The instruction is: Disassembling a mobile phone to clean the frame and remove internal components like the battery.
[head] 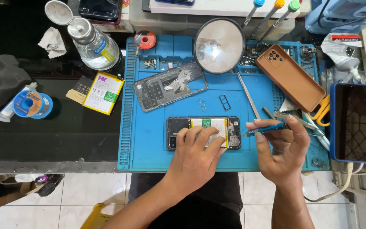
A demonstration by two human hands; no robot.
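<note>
Two hands are seen: the left hand (193, 154) and the right hand (285, 148). Beneath the left hand one opened phone (231, 132) is counted. One screwdriver (267, 129) is held in the right hand. Three more screwdrivers (267, 15) are counted far above it, and one magnifying glass (219, 46). Two batteries are counted, one (104, 92) up-left of the left hand.

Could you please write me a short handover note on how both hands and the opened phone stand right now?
Left hand: rests flat on the opened black phone with the white battery, on the blue work mat.
Right hand: holds a blue-handled screwdriver, tip at the phone's right end.
Done: grey back cover is off, lying above; small loose screws beside it.
Left: phone not reassembled.
</note>
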